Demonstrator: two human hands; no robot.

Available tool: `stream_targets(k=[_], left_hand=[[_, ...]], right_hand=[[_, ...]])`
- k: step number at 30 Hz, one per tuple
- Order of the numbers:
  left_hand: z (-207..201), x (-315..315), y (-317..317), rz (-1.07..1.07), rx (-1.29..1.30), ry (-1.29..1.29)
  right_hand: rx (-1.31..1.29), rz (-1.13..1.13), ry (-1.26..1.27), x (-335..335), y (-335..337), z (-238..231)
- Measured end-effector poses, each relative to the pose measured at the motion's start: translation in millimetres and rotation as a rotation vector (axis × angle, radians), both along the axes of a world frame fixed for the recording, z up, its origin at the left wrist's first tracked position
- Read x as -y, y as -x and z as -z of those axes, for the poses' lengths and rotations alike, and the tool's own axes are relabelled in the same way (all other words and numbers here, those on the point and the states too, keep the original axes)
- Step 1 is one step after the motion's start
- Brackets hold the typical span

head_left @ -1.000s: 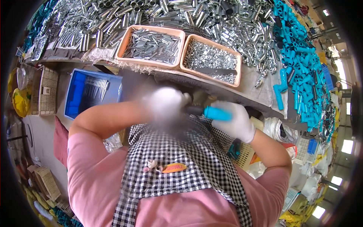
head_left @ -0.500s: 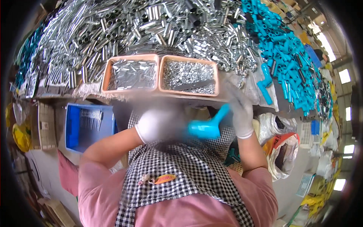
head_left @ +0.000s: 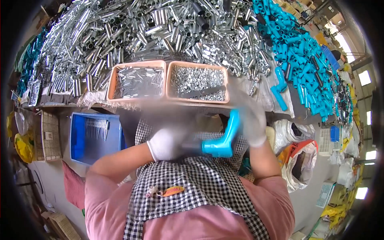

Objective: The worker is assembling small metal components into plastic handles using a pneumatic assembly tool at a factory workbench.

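- While I look down from the head camera, my left hand (head_left: 166, 143), in a white glove, is closed on the lower end of a blue elbow-shaped plastic fitting (head_left: 224, 140), held just above the checked apron (head_left: 192, 180).
- My right hand (head_left: 252, 124), also gloved and blurred, seems wrapped round the fitting's upper arm; I cannot tell how firmly it grips.
- Between my hands and the bench stand two shallow orange trays, side by side at the bench edge.
- Left tray (head_left: 114, 82) holds thin silver pins or tubes lying loosely.
- Right tray (head_left: 170, 82) holds small bright metal pieces with a dark flat strip lying across them.
- Beyond the trays, a large heap of silver metal tubes (head_left: 140, 36) covers the bench.
- On my right, a pile of blue plastic fittings (head_left: 308, 60) runs along the bench.
- Below the bench on my left, a blue crate (head_left: 76, 140) holds a few thin metal pins, with a cream basket (head_left: 50, 136) just beside it.
- Near my right elbow sit white sacks (head_left: 296, 160).
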State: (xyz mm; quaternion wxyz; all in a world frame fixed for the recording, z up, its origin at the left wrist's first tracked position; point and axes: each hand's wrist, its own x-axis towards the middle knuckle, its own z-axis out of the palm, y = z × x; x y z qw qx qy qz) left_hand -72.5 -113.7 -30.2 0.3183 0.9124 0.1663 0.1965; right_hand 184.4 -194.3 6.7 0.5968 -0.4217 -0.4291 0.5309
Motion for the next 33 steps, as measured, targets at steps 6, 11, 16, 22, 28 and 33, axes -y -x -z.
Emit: stream_targets(k=[6, 11, 16, 22, 28, 33], left_hand=[[9, -2, 3, -0.089, -0.057, -0.019], [-15, -22, -13, -0.407, 0.113, -0.233], [-29, -7, -10, -0.098, -0.102, -0.005], [-4, -2, 1, 0.044, -0.337, 0.035], [-12, -37, 7, -0.102, -0.019, 0.041], [-7, -27, -6, -0.063, -0.354, 0.049]], right_hand=[[0.096, -0.21, -0.336, 17, 17, -18], [0.393, -0.08, -0.263, 5, 1, -7], [0.871, 0.022, -0.196, 1, -31, 18], [0.939, 0.033, -0.393, -19, 0, -26], [1.184, 0.019, -0.657, -23, 12, -22], [1.266, -0.294, -0.324, -26, 17, 3]])
